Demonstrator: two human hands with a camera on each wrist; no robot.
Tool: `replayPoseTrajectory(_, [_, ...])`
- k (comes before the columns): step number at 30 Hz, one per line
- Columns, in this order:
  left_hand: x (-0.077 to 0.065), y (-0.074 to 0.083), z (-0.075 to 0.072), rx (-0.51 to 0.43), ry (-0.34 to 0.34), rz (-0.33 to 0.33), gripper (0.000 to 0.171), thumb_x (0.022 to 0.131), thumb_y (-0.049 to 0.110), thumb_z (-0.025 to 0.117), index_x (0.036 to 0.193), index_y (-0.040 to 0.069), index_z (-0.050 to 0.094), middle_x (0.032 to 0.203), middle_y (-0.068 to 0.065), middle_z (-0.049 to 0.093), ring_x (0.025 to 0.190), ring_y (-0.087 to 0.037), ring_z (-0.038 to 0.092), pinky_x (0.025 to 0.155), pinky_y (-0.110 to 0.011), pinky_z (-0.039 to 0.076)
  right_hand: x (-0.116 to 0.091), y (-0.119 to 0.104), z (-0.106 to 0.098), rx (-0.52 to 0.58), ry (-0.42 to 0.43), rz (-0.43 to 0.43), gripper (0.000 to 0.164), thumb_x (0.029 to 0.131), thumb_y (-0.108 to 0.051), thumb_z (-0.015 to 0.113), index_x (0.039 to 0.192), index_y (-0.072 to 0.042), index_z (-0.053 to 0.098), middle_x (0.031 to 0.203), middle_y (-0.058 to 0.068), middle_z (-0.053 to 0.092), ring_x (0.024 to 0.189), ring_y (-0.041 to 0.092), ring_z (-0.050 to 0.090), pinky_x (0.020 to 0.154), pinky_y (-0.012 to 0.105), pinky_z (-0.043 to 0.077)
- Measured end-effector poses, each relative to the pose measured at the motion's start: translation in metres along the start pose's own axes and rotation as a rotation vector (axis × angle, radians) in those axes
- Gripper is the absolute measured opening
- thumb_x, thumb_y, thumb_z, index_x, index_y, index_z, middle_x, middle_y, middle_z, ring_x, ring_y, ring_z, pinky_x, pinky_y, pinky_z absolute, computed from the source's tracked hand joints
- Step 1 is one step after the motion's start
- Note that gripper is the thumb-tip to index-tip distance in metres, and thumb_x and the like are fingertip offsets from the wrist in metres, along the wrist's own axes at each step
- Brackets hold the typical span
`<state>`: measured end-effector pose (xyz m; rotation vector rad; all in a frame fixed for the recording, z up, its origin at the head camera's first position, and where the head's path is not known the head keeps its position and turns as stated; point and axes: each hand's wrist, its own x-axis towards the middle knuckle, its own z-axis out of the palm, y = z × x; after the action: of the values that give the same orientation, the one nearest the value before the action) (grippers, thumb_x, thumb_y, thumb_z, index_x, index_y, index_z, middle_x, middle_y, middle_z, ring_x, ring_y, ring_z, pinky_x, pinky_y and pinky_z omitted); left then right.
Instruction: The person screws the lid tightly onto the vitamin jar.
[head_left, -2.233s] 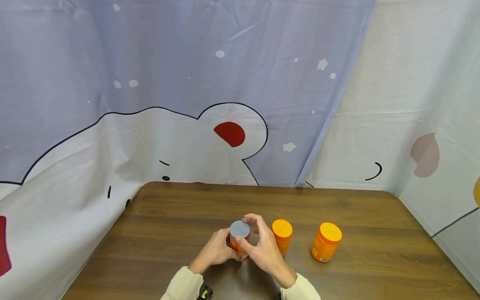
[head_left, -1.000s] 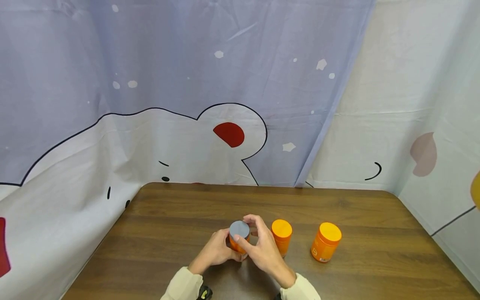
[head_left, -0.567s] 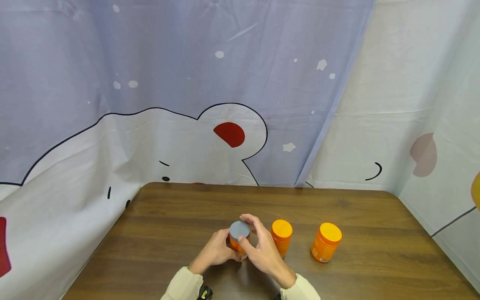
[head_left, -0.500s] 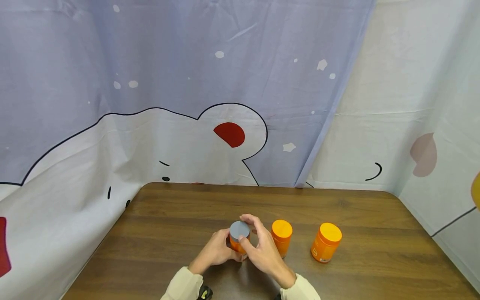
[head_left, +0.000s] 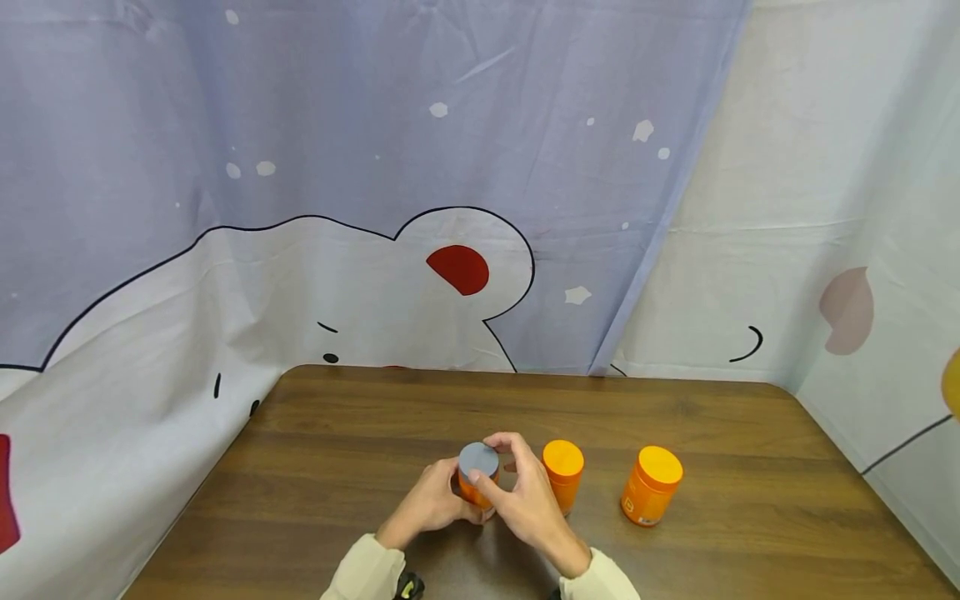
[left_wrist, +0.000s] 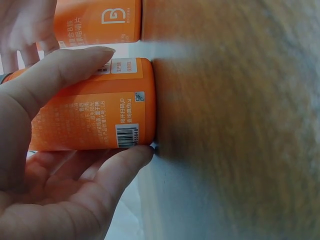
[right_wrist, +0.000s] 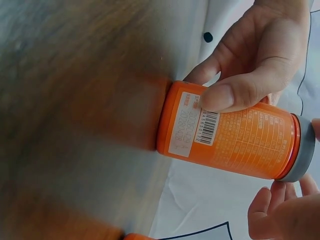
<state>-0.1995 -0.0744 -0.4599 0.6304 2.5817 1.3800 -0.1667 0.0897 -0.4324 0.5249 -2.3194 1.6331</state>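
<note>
An orange jar with a grey lid stands upright on the wooden table between the two hands. My left hand grips its printed body, thumb and fingers on opposite sides; the left wrist view shows the jar's label and barcode close up. My right hand holds the lid by its rim, thumb at the front and fingers behind. In the right wrist view the grey lid sits on the jar, and the right fingers touch its edge.
Just right of the right hand stands an orange jar with an orange lid, partly hidden by that hand. Another matching jar stands farther right. A printed curtain hangs behind the brown table.
Over the last half second the right thumb has shifted a little left across the lid and the fingers behind it slightly right. The left hand and all the jars keep their places.
</note>
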Motion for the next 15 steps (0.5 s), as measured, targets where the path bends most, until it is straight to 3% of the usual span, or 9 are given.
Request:
replayPoseTrajectory(8, [-0.0013, 0.0004, 0.0007, -0.004, 0.001, 0.020, 0.053, 0.061, 0.023, 0.083, 0.107, 0.009, 0.061, 0.102, 0.001, 0.064, 0.093, -0.018, 0.059, 0.084, -0.042, 0.045, -0.0014, 0.0005, 0.0009, -0.039, -0.013, -0.002, 0.047, 0.082, -0.032, 0.067, 0.124, -0.023, 0.047, 0.122, -0.008, 0.052, 0.107, 0.012, 0.051, 0.087, 0.038, 0.043])
replayPoseTrajectory(15, [-0.0005, -0.0015, 0.0011, 0.014, 0.010, 0.033, 0.052, 0.060, 0.023, 0.083, 0.105, 0.010, 0.062, 0.097, 0.003, 0.065, 0.088, -0.013, 0.059, 0.082, -0.039, 0.046, -0.0018, 0.0024, -0.0001, 0.003, -0.060, -0.068, 0.047, 0.085, -0.012, 0.062, 0.128, -0.019, 0.046, 0.126, -0.009, 0.051, 0.114, 0.015, 0.050, 0.091, 0.042, 0.041])
